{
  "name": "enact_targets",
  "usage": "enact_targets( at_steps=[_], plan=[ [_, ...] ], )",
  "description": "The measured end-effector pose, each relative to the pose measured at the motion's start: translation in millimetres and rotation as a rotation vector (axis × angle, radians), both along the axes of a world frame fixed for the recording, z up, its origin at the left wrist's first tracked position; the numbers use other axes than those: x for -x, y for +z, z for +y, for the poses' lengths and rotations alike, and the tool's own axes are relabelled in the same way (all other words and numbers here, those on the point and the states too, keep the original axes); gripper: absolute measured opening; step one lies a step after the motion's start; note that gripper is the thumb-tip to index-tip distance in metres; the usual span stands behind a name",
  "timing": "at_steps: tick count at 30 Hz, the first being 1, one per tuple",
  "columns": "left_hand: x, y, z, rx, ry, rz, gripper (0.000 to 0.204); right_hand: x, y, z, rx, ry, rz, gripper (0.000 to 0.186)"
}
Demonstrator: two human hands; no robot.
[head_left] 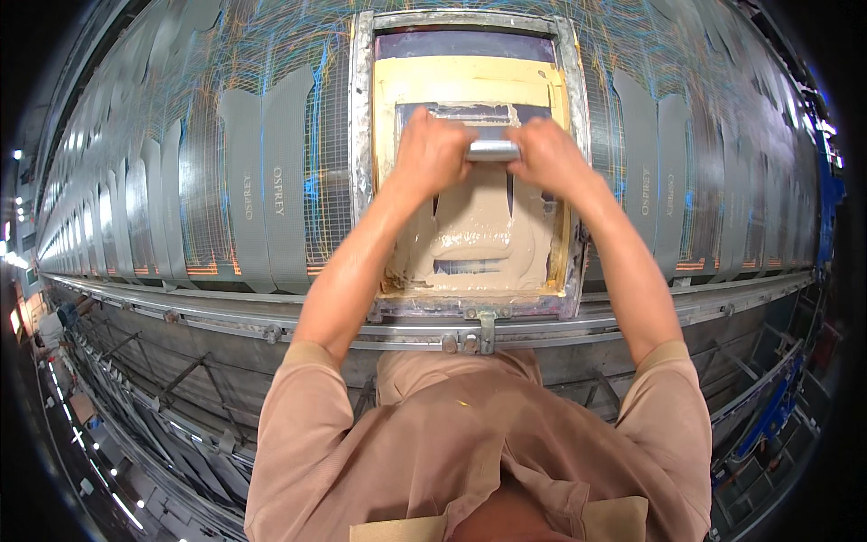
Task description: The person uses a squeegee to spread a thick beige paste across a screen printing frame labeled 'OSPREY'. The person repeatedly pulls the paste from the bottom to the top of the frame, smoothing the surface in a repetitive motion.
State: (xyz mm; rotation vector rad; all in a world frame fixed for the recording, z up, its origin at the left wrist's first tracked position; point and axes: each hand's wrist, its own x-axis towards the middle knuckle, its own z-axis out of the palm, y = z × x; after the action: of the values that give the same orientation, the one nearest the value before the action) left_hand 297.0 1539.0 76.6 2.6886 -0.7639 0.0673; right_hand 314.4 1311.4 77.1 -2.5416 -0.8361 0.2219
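Left hand [435,149] and right hand [551,154] clamp a metal squeegee [493,150], beige paste [474,212] spread across a framed screen [361,117].

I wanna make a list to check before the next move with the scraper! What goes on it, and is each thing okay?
1. Both hands on the scraper: ok. The left hand and right hand grip its two ends.
2. Beige paste inside the frame: ok.
3. Paste spread evenly: not ok. It looks thicker toward the person, and dark patches show through.
4. Short sleeves away from the paste: ok.
5. Metal bracket at the frame's near edge tight: cannot tell.
6. Anything under the frame lined up: cannot tell; it's hidden.
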Motion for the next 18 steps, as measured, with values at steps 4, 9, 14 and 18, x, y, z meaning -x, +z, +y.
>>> enact_targets(
  at_steps=[4,9,14,18],
  plan=[
    [-51,-2,-2,-0.024,0.023,0.066,0.022,-52,-6,6,-0.014,-0.058,0.175,0.020],
    [-56,-17,0,0.038,0.043,0.074,0.018,-51,4,14,0.003,-0.103,0.231,0.018],
    [-16,-17,-3,0.153,0.031,-0.017,0.016,-15,-10,5,-0.065,-0.032,0.039,0.020],
    [81,-16,-1,0.126,0.021,0.036,0.018,78,-8,5,-0.034,0.035,-0.024,0.028]
  ],
)
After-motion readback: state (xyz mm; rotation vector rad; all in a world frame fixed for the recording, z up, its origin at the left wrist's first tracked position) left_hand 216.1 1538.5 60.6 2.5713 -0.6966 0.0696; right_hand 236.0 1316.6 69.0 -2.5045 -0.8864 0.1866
